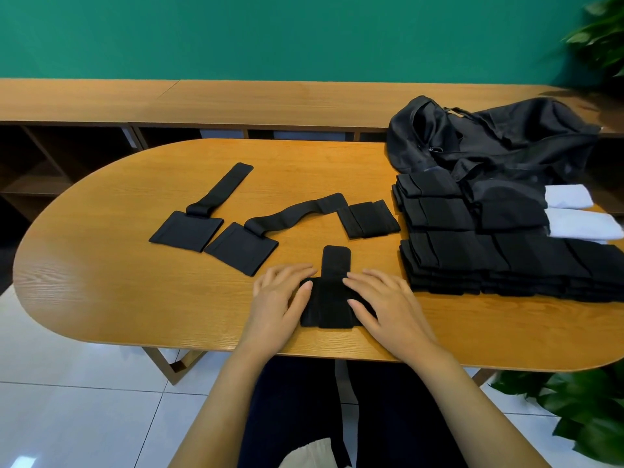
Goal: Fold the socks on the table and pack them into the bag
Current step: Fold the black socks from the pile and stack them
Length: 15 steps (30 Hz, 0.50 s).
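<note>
1. Head view, far left: two half-folded socks (187,228) lie on the table (135,298) with long tails loose. A sweeping forearm could drag them open.
2. Left hand (280,295), fingers straight and flat, presses the sock being folded (332,298) near the table's front edge. Lifting off early would likely let the fold spring back.
3. Right hand (381,298), equally flat and gripping nothing, presses the opposite side. Uneven pressure could skew the bundle.
4. Folded stack (472,258) touches the bag (489,140) at far right. A nudge might topple its rows.
</note>
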### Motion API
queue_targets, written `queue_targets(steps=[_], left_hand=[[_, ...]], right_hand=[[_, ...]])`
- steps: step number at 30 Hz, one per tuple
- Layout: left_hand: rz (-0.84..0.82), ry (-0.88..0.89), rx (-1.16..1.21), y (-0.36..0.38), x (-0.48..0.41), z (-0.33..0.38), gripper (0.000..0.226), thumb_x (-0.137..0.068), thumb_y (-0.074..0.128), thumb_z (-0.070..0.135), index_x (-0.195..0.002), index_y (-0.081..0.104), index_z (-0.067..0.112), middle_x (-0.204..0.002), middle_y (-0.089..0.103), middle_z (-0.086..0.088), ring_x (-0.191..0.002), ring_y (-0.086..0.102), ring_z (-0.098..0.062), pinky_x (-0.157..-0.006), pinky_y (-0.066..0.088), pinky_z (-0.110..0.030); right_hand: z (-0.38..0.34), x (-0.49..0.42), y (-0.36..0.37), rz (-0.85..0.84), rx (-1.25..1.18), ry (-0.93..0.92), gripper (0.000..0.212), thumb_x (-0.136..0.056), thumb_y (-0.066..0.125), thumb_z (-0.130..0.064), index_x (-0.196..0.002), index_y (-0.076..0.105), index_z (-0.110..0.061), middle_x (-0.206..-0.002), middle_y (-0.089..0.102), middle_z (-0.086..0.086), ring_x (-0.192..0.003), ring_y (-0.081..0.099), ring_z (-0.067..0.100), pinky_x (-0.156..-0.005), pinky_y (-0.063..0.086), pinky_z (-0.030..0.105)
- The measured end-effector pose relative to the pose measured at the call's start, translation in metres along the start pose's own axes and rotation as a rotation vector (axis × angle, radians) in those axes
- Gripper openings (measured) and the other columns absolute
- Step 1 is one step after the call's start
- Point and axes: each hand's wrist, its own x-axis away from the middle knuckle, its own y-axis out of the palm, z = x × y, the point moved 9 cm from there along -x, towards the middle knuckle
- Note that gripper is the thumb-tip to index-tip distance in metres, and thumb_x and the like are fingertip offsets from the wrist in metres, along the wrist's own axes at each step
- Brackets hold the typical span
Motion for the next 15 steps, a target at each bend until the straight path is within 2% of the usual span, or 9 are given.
queue_targets(steps=[4,9,15], left_hand=[[-0.093,0.005,-0.051,0.012,0.0,-0.003,0.052,-0.099,0.021,0.051,-0.135,0.055,0.034,-0.139,0.047,0.025,-0.139,0.025,0.002,-0.117,0.008,-0.032],[-0.149,-0.019,-0.178,0.02,-0.001,-0.008,0.06,-0.096,0.016,0.056,-0.133,0.057,0.034,-0.14,0.048,0.025,-0.139,0.025,-0.002,-0.118,0.001,-0.034],[-0.169,-0.024,-0.2,0.021,-0.001,-0.007,0.063,-0.093,0.016,0.06,-0.136,0.054,0.035,-0.141,0.047,0.025,-0.139,0.025,-0.002,-0.119,0.0,-0.035]], right_hand=[[-0.001,0.0,0.011,-0.095,-0.065,-0.041,0.046,-0.098,0.028,-0.046,-0.138,0.051,-0.037,-0.143,0.045,-0.023,-0.14,0.027,-0.002,-0.118,0.013,0.033],[-0.001,0.0,0.008,-0.092,-0.09,-0.037,0.039,-0.1,0.043,-0.037,-0.138,0.051,-0.037,-0.143,0.045,-0.024,-0.14,0.025,-0.003,-0.12,0.013,0.035],[-0.002,0.0,0.006,-0.08,-0.091,-0.031,0.037,-0.1,0.047,-0.035,-0.137,0.051,-0.037,-0.142,0.047,-0.023,-0.138,0.028,-0.002,-0.12,0.015,0.036]])
